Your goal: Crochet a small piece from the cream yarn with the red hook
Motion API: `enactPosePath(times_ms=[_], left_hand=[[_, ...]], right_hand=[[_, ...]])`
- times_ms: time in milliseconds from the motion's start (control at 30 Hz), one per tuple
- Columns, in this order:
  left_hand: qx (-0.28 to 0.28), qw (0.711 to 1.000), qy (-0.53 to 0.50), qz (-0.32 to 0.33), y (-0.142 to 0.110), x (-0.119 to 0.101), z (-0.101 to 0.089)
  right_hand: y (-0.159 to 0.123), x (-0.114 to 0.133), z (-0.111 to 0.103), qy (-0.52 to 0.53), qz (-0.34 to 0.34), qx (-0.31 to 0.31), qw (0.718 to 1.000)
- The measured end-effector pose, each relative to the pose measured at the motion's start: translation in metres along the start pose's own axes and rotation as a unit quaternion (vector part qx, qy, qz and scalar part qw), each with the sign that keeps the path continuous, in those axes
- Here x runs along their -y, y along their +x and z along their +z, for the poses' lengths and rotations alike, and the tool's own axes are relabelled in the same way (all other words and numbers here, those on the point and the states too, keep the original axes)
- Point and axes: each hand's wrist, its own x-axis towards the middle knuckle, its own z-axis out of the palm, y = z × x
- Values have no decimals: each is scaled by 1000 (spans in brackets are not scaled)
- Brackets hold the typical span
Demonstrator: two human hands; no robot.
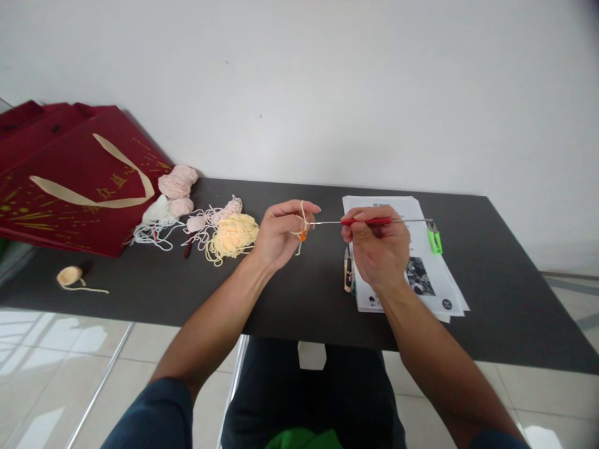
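Observation:
My right hand (381,246) grips a crochet hook (369,221) by its red handle, with the metal shaft pointing left. The hook's tip reaches the cream yarn (303,215) at my left hand (283,234). That yarn loops over the left index finger, and the left fingers pinch it. A small orange stitch marker (303,235) hangs by the left fingertips, with a short yarn tail below. Both hands are raised over the dark table (299,293). Fine detail at the hook's tip is too small to make out.
Left of my hands lie a yellow yarn ball (234,236), pink yarn (178,181) and white yarn (158,212). Dark red gift bags (75,181) stand at the far left, near a small beige yarn ball (70,275). Printed papers (388,299), green snips (435,239) and beige snips (348,271) lie at right.

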Motion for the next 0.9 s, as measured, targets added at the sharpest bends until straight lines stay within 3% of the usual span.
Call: enactPosePath(times_ms=[167,400,700,900], left_hand=[[16,999,-26,-17,1,0,-2],[4,1000,8,24,-1,5,-1],[-69,989,115,68,-6,17,8],[-62,991,102,62,-7,17,11]], right_hand=[[4,3,0,62,74,-1,995],[2,-4,1,125,204,-26,971],[-8,-11,12,118,190,-66,972],[-9,-12,15,106,179,-61,976]])
